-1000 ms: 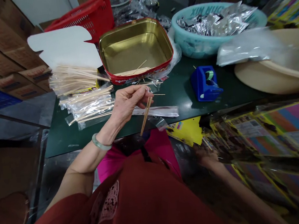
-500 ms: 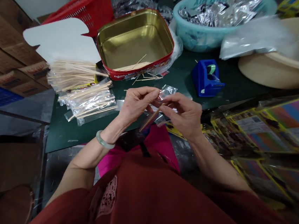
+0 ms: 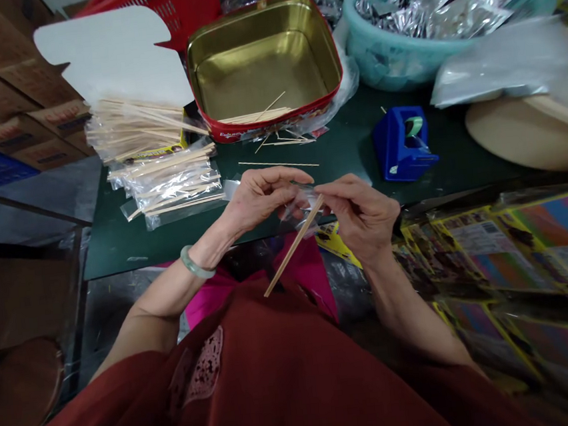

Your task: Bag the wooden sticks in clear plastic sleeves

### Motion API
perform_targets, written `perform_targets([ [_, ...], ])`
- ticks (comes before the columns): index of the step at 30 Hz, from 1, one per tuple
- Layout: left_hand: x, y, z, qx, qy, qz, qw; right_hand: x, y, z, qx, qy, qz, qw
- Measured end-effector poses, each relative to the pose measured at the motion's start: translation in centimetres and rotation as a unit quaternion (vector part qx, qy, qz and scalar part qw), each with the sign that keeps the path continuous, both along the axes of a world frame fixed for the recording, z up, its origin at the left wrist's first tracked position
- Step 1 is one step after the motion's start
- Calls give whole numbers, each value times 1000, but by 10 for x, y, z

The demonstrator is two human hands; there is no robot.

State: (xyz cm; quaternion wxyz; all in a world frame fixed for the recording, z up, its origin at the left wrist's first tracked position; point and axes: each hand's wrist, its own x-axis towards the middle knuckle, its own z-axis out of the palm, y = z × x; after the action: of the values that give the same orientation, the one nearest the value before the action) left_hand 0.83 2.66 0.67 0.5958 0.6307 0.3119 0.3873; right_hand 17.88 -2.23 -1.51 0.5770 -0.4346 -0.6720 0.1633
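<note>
Head view, with the clock centred on the meeting hands: nearest, a slim bundle of wooden sticks [image 3: 292, 251] slants toward seven o'clock, pale, straight and matte. The right hand [image 3: 367, 215] pinches its upper end, thumb and index finger closed on the wood. Opposite, at nine, the left hand [image 3: 265, 198] curls its fingers narrowly around a crumpled clear bag [image 3: 299, 205], thin and glossy; its mouth cannot be made out. Most of the bundle's length lies bare outside the film, so this one looks unpacked. Between three and four, printed packages [image 3: 482, 241] lie under shiny wrap.

Across the smooth green table [image 3: 110, 253], a single stick [image 3: 279, 164] lies at eleven. Between nine and ten, bagged sticks [image 3: 170, 180] are heaped in slippery layers; judging by that heap, many bundles are done. Between two and three stands a blocky blue tape dispenser [image 3: 403, 151].

Farther, near half past eleven, a round-cornered tin [image 3: 285, 122], red outside and gold within, holds a few loose sticks [image 3: 257, 116], which suggests some remain to be packed. Toward two, a round teal basin [image 3: 390, 62] holds wrinkled silvery packets [image 3: 446, 16]; a perforated red basket [image 3: 189, 11] stands farthest, toward eleven.
</note>
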Motion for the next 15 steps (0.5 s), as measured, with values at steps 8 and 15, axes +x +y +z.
perform_targets([
  [8,-3,4,-6,-1,1,-17,1000,7,-5,1,25,-86,2,996],
  [15,-2,4,-3,-31,-25,-25,999,9,-2,-2,41,-96,-2,995],
])
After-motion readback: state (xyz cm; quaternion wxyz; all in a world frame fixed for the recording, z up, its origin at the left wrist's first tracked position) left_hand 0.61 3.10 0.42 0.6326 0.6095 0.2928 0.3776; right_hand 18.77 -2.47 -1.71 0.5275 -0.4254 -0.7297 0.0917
